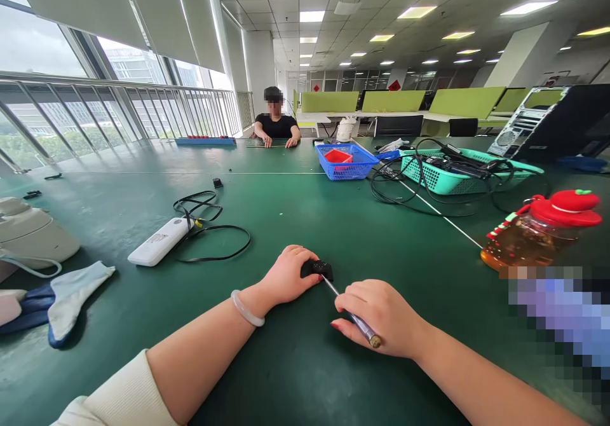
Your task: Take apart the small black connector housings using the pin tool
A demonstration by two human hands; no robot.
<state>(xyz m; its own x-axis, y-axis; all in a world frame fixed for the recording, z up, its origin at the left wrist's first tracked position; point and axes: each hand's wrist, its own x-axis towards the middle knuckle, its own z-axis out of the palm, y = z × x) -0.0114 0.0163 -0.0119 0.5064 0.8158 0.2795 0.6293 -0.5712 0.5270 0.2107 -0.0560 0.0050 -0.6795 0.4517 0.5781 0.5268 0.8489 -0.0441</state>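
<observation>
A small black block with holes in its top (322,268) rests on the green table (281,375). My left hand (291,273) is closed around its left end, thumb in front and fingers behind. In my right hand (376,315) is a screwdriver (365,329) with a dark translucent handle, held slanting. Its thin metal shaft points up and left, and the tip meets the near side of the black block. Whether the tip sits in a hole or slot is too small to tell.
A white power bank (159,241) with a black cable lies left, near gloves (76,299). Farther back are a blue basket (347,168), a teal basket (445,181) of cables and a seated person (276,126). A red-lidded bottle (534,238) stands right.
</observation>
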